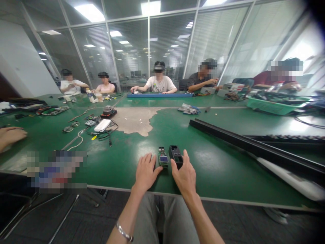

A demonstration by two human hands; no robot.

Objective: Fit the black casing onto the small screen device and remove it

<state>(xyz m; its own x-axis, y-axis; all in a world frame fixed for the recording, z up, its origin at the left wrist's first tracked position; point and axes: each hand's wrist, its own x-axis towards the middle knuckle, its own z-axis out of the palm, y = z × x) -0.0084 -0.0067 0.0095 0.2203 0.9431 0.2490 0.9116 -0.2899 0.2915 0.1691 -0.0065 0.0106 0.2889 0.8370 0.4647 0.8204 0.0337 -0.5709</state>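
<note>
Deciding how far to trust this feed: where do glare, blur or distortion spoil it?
Head view, near: pale glare on the green table, though the circuit board and black case stand out; head view, far: window frames splay, likely lens distortion; head view, right: top corner dark, the seated person below it soft and washed out.

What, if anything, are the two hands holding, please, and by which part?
The right hand straddles the black casing's near end between thumb and fingers; whether it grips cannot be told. The left hand lies beside the circuit board, holding nothing.
</note>
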